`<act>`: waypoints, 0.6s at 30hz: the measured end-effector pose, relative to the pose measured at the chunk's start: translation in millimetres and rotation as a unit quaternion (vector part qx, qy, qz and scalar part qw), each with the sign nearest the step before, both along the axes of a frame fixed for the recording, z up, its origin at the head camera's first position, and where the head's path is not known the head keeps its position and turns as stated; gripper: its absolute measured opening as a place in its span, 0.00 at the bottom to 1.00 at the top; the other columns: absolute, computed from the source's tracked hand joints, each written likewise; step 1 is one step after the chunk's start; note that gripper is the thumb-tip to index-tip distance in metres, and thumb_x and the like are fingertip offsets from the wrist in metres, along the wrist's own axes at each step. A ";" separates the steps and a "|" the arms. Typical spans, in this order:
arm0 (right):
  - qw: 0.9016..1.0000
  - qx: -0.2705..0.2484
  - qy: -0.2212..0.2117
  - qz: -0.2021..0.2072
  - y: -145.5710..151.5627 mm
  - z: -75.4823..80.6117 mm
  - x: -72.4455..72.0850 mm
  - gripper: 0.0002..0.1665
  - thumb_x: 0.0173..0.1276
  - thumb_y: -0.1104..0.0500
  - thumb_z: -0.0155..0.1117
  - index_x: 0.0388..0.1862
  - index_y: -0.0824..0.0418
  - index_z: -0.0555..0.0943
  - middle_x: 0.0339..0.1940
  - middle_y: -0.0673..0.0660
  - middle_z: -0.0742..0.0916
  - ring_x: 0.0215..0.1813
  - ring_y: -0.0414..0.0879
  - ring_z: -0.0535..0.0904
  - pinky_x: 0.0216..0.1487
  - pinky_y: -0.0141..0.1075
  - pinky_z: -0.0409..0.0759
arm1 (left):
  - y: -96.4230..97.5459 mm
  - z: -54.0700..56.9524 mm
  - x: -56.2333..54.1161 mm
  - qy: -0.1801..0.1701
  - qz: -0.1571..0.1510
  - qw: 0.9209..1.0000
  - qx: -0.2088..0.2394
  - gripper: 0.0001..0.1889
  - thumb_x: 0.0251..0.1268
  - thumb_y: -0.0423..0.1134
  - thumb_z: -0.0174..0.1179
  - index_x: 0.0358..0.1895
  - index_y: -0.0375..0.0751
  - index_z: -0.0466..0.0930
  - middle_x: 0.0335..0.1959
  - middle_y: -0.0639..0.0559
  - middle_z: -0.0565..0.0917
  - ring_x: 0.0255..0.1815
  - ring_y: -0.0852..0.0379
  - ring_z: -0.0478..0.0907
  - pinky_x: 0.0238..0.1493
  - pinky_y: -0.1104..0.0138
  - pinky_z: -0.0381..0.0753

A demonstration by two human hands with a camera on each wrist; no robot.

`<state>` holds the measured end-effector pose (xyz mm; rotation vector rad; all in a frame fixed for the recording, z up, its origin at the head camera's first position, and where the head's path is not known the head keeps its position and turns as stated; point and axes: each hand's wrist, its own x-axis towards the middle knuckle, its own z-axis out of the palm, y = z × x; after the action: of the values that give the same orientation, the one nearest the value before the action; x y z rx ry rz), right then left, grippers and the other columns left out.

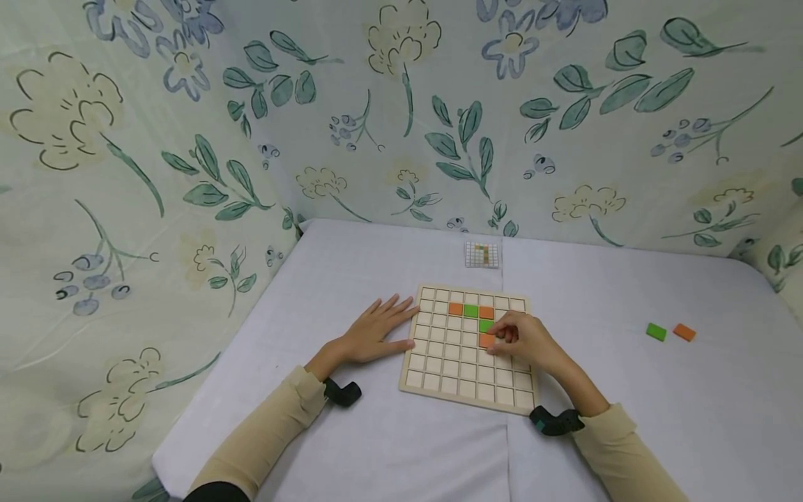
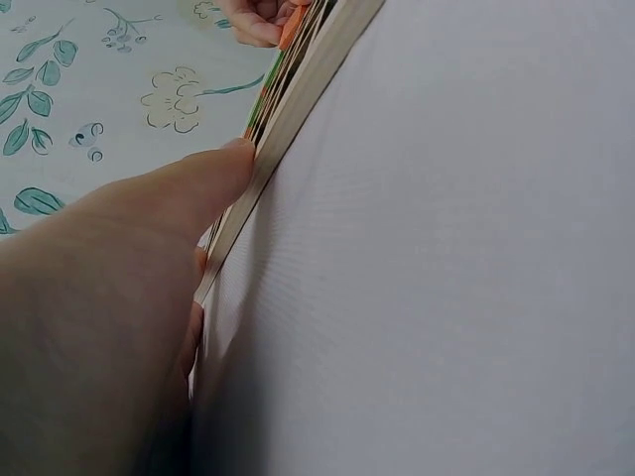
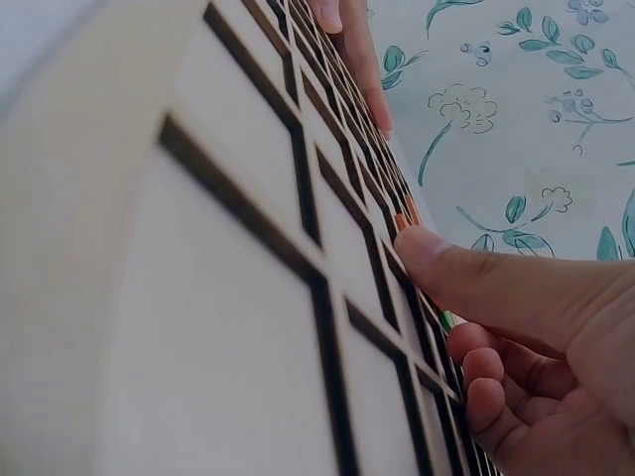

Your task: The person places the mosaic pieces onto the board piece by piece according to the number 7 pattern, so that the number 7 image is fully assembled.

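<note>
A wooden grid board [image 1: 433, 364] with square cells lies on the table. An orange tile [image 1: 486, 341] at the board is pinched between thumb and fingers of my right hand [image 1: 525, 339]; in the left wrist view this orange tile [image 2: 293, 28] looks tilted. Directly above it sits a green tile [image 1: 486, 325], partly behind the fingertips. A row of orange [image 1: 456, 309], green [image 1: 470, 311] and orange tiles [image 1: 486, 312] fills cells higher up. My left hand [image 1: 376, 333] lies with spread, straight fingers, touching the board's left edge.
Right of the board lie a loose green tile [image 1: 656, 332] and a loose orange tile [image 1: 684, 332]. Behind the board is a small pattern card [image 1: 482, 255] with a grid. White cloth [image 1: 376, 446] covers the table, and a floral curtain [image 1: 351, 160] hangs around it.
</note>
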<state>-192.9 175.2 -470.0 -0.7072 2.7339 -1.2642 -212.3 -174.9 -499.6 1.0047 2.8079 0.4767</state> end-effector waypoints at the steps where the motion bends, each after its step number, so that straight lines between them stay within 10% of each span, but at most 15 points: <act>1: 1.000 -0.001 0.000 -0.001 -0.1 0.4 0.0 0.16 0.51 0.64 0.82 0.37 0.68 0.86 0.29 0.55 0.80 0.29 0.45 0.71 0.28 0.31 0.71 | 0.1 -0.2 -0.3 0.000 0.000 1.000 -0.002 0.40 0.72 0.70 0.41 0.82 0.59 0.45 0.82 0.57 0.45 0.81 0.51 0.35 0.77 0.50 0.34; 18: 0.999 -0.032 0.004 -0.007 15.4 1.2 -2.3 0.15 0.53 0.63 0.81 0.39 0.66 0.87 0.30 0.55 0.81 0.31 0.44 0.73 0.30 0.31 0.73 | -0.3 -0.9 -0.7 0.004 -0.003 1.000 0.000 0.40 0.72 0.70 0.41 0.82 0.58 0.45 0.82 0.57 0.45 0.81 0.52 0.35 0.77 0.50 0.34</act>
<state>-195.2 190.6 -468.8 -0.7019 2.7206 -1.3613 -213.0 -175.2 -500.5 1.0153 2.8110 0.4723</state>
